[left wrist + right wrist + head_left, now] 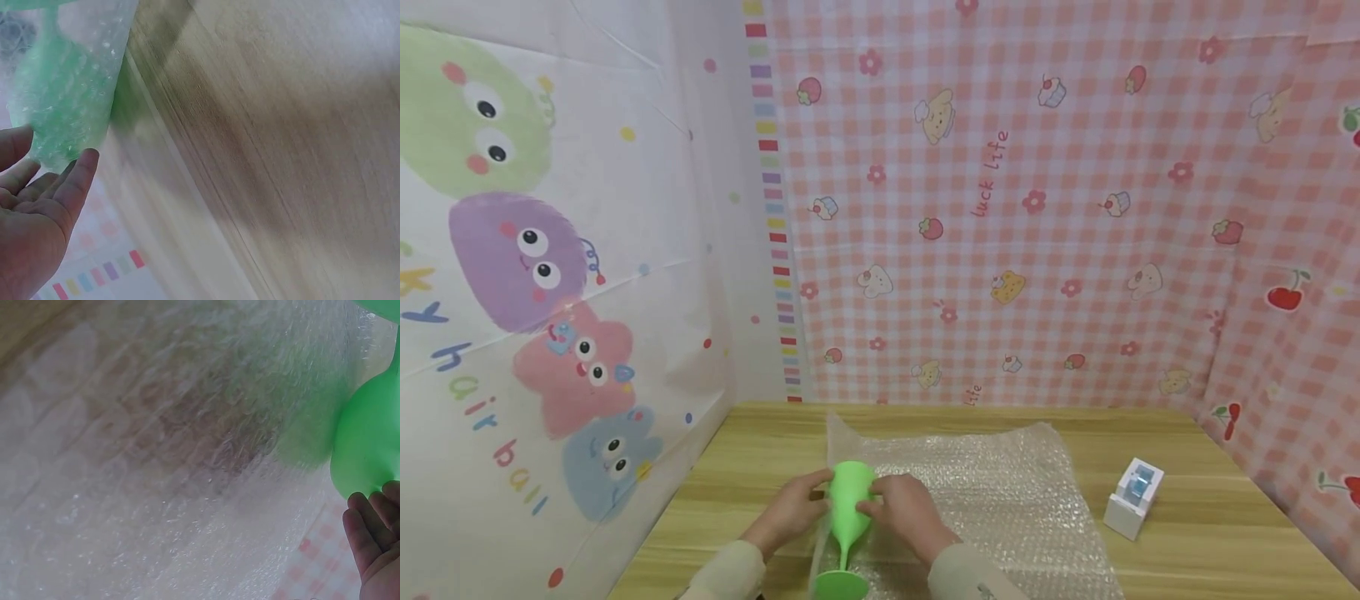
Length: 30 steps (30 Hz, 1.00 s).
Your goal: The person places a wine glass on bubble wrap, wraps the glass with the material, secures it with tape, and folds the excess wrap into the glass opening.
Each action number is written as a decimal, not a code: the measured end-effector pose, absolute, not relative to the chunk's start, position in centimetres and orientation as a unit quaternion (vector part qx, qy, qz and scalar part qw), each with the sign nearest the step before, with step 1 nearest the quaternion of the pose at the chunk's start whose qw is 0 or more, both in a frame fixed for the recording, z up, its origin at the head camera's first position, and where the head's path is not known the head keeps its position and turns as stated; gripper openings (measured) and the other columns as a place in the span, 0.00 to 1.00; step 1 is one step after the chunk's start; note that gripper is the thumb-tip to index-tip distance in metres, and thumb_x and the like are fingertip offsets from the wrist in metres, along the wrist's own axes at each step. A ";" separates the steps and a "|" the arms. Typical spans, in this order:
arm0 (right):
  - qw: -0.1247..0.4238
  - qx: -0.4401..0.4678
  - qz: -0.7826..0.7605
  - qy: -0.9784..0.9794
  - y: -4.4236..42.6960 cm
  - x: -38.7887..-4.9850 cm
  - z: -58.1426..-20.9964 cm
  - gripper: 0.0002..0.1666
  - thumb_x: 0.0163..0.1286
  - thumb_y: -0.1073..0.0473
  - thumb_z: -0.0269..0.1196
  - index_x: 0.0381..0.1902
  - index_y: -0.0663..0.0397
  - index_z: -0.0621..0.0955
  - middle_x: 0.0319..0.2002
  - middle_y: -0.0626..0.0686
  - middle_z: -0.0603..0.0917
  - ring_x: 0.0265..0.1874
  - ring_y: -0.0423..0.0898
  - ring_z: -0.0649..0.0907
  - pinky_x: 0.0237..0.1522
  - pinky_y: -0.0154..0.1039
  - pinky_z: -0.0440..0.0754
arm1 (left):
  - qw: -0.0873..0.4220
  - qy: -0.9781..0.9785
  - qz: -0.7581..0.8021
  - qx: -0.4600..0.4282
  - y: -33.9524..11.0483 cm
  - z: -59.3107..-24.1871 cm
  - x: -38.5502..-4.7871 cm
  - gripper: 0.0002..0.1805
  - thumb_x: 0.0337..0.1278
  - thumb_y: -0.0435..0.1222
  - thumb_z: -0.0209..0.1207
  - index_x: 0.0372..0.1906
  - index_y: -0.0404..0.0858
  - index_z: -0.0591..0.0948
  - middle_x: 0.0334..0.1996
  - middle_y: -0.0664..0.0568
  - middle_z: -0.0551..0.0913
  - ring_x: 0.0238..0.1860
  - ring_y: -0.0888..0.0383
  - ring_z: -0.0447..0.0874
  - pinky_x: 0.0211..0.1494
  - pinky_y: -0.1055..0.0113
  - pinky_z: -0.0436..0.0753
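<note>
A bright green goblet (848, 506) lies on its side along the left edge of a bubble wrap sheet (992, 500), its foot toward the person. On its left, my left hand (792, 510) has thumb and fingers at the wrap's edge beside the cup; in the left wrist view the wrap (94, 69) stands between that hand (37, 219) and the green cup. From the right, my right hand (912, 515) touches the cup with its fingers; the right wrist view shows the fingertips of this hand (378, 544) against the goblet's bowl (369, 437).
A small white tape dispenser (1133, 498) with a bluish roll stands on the wooden table (1217, 517) to the right of the wrap. Patterned cloths (1000, 250) hang behind the table and at both sides.
</note>
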State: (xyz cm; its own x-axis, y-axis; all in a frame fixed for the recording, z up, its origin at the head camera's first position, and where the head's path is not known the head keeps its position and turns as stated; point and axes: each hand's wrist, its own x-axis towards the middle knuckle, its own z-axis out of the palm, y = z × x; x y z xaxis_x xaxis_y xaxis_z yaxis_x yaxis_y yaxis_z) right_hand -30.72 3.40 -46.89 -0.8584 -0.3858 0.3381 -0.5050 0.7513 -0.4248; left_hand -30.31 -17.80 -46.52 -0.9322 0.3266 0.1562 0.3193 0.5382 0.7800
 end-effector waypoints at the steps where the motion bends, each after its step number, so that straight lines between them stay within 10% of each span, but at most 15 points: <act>1: 0.117 0.239 0.257 -0.929 3.5 -30.7 -46.9 0.16 0.60 0.48 0.71 0.36 0.55 0.87 0.34 0.50 0.88 0.33 0.45 0.85 0.40 0.42 0.83 | 0.001 0.877 0.441 0.189 -17.8 -46.5 -30.3 0.28 0.59 0.25 0.58 0.65 0.23 0.69 0.63 0.25 0.69 0.55 0.29 0.76 0.58 0.37 0.74; 23: 0.093 0.246 0.267 -0.927 5.2 -31.0 -47.2 0.14 0.61 0.50 0.70 0.36 0.55 0.89 0.35 0.52 0.89 0.36 0.49 0.86 0.43 0.46 0.83 | 0.000 0.887 0.396 0.236 -16.5 -46.5 -30.2 0.27 0.65 0.28 0.57 0.67 0.25 0.69 0.72 0.33 0.61 0.70 0.30 0.59 0.68 0.35 0.59; 30: 0.101 0.253 0.274 -0.923 5.6 -30.9 -47.4 0.12 0.61 0.51 0.70 0.34 0.55 0.89 0.34 0.52 0.89 0.34 0.47 0.85 0.42 0.45 0.83 | -0.015 0.897 0.352 0.267 -16.1 -46.4 -30.5 0.27 0.64 0.28 0.58 0.66 0.23 0.69 0.67 0.31 0.65 0.65 0.32 0.67 0.64 0.38 0.69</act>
